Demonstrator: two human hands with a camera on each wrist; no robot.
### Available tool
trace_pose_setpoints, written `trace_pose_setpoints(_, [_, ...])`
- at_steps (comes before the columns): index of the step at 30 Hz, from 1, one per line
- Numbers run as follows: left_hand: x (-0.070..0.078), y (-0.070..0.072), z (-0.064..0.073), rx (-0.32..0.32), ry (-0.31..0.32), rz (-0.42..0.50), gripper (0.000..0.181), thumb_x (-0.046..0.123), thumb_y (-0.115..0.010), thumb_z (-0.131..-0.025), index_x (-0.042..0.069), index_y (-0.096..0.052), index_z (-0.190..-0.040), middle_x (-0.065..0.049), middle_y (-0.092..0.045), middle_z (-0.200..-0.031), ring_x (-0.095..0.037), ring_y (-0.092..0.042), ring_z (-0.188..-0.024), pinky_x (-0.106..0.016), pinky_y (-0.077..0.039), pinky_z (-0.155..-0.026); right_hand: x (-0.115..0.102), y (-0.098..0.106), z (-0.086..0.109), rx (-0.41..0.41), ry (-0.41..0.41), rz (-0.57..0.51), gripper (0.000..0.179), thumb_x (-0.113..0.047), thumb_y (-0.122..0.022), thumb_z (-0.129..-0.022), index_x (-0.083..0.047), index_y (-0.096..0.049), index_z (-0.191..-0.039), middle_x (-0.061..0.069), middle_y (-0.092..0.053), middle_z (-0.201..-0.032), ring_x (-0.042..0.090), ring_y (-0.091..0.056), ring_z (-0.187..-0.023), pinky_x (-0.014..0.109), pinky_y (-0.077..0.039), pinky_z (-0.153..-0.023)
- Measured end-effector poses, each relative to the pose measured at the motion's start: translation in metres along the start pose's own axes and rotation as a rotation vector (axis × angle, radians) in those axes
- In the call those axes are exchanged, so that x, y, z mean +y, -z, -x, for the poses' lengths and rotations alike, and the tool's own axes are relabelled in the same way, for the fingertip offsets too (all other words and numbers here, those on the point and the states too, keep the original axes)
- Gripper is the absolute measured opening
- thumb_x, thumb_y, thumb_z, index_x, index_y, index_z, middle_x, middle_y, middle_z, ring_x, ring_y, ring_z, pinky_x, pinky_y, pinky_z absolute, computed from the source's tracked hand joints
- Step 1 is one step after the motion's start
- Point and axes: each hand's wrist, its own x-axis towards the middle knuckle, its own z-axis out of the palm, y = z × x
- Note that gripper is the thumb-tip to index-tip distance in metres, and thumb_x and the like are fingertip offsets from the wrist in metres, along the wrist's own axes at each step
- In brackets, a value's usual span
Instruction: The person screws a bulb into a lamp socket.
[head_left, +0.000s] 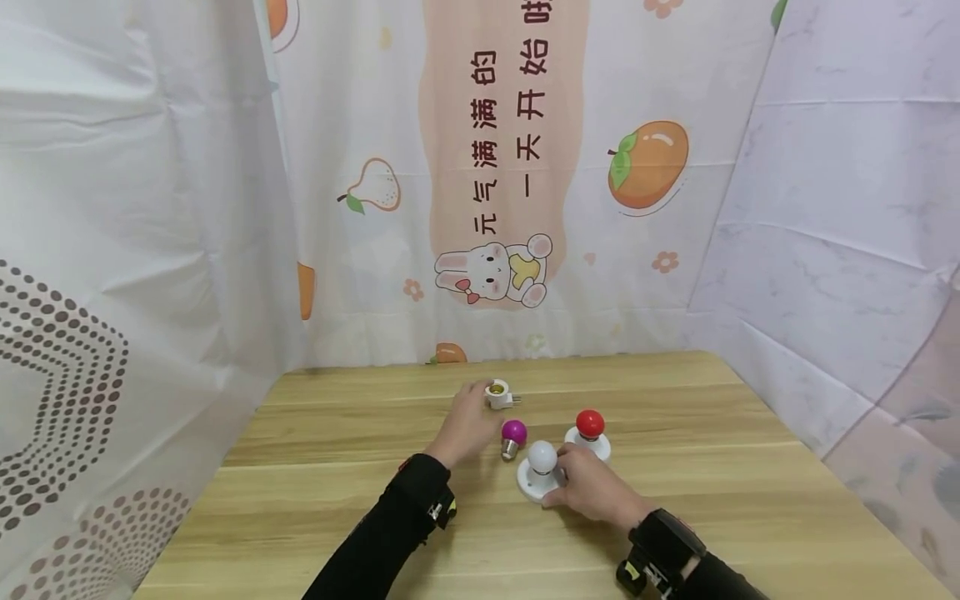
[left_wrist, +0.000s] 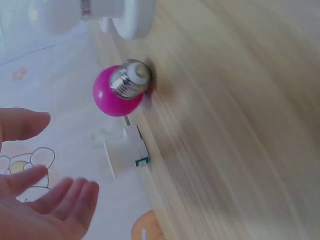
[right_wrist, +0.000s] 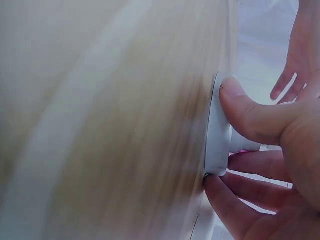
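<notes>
Plug-in socket [head_left: 501, 402] sits on the table [head_left: 315, 500] just right of the left hand's [head_left: 465, 425] fingertips. That hand grips nothing: its thumb and fingers are well parted in the left wrist view, though whether a fingertip grazes the socket cannot be told for sure. The step seems to be taking hold of this socket; to do it well, thumb and fingers should close on the round body from opposite sides, clear of the prongs [head_left: 516, 400]. Its mouth faces up, while the prongs point right, away from the hand, so the long axis probably runs left to right.

Between the two hands, the purple bulb [head_left: 514, 431] lies on its side, globe away from the person and screw end toward them; it could roll if brushed, so the left hand should pass above it.

At the right hand's [head_left: 600, 487] fingertips, the white bulb [head_left: 542, 456] stands upright in a round base [head_left: 528, 486], its axis vertical. Thumb and fingers hold the base by its rim; a low, level grip like that should suit. Just beyond this hand, the red bulb [head_left: 590, 423] also stands upright.
</notes>
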Motion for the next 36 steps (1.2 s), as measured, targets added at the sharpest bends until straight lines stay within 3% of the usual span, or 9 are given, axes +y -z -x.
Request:
trace_pose_setpoints(3, [0.000,-0.001,-0.008,0.029,-0.003,0.017,0.066,0.012,-0.069,-0.090,-0.001,-0.044,-0.149,-0.024,-0.046,-0.142,-0.037,-0.047,-0.130,-0.051,-0.044,-0.105,0.002,0.001,-0.002,0.017,-0.017,0.028,0.047,-0.022,-0.096,-0.067,0.002,-0.074,-0.101,0.006,-0.069,-0.098,0.017,-0.060,-0.091,0.045,-0.054,-0.086])
trace_pose_setpoints(10, [-0.009,-0.004,-0.030,0.047,-0.072,-0.156,0.065,0.016,-0.069,-0.093,0.003,-0.043,-0.151,-0.022,-0.042,-0.148,-0.040,-0.042,-0.135,-0.053,-0.038,-0.109,0.004,0.004,-0.002,0.015,-0.025,0.033,0.044,-0.021,-0.096,-0.066,0.002,-0.075,-0.098,0.007,-0.070,-0.099,0.018,-0.059,-0.092,0.046,-0.052,-0.087])
trace_pose_setpoints(17, [-0.014,-0.009,-0.048,-0.036,-0.129,-0.315,0.065,0.016,-0.066,-0.094,0.006,-0.042,-0.153,-0.023,-0.039,-0.154,-0.043,-0.036,-0.142,-0.056,-0.031,-0.115,0.002,0.003,-0.005,0.001,-0.030,0.012,0.046,-0.021,-0.095,-0.069,0.001,-0.074,-0.104,0.003,-0.069,-0.098,0.016,-0.056,-0.088,0.041,-0.051,-0.083])
trace_pose_setpoints(24, [-0.023,-0.015,-0.054,-0.119,-0.071,-0.374,0.065,0.018,-0.065,-0.095,0.009,-0.042,-0.155,-0.024,-0.027,-0.162,-0.045,-0.029,-0.146,-0.060,-0.030,-0.114,0.001,0.003,-0.008,-0.015,-0.026,-0.014,0.048,-0.020,-0.094,-0.069,0.002,-0.073,-0.106,0.006,-0.070,-0.100,0.017,-0.056,-0.089,0.043,-0.051,-0.084])
trace_pose_setpoints(28, [-0.032,-0.022,-0.056,-0.197,-0.045,-0.402,0.062,0.023,-0.063,-0.098,0.010,-0.043,-0.155,-0.021,-0.026,-0.164,-0.044,-0.027,-0.148,-0.060,-0.031,-0.114,0.002,0.002,-0.008,-0.022,-0.026,-0.018,0.048,-0.020,-0.094,-0.069,0.003,-0.073,-0.106,0.007,-0.070,-0.101,0.018,-0.059,-0.091,0.045,-0.052,-0.085])
trace_pose_setpoints(31, [-0.038,-0.027,-0.057,-0.221,-0.038,-0.397,0.059,0.024,-0.063,-0.099,0.011,-0.044,-0.154,-0.019,-0.029,-0.163,-0.042,-0.028,-0.148,-0.058,-0.032,-0.114,0.004,0.001,-0.008,-0.025,-0.031,-0.013,0.049,-0.021,-0.094,-0.068,0.003,-0.073,-0.105,0.006,-0.069,-0.100,0.017,-0.058,-0.091,0.045,-0.052,-0.085])
trace_pose_setpoints(36, [-0.037,-0.031,-0.057,-0.165,-0.062,-0.360,0.045,0.020,-0.064,-0.099,0.009,-0.055,-0.142,-0.017,-0.049,-0.146,-0.038,-0.043,-0.136,-0.051,-0.040,-0.109,0.004,0.001,-0.006,-0.010,-0.023,0.010,0.049,-0.023,-0.095,-0.067,0.002,-0.073,-0.103,0.003,-0.067,-0.095,0.016,-0.054,-0.086,0.041,-0.050,-0.080])
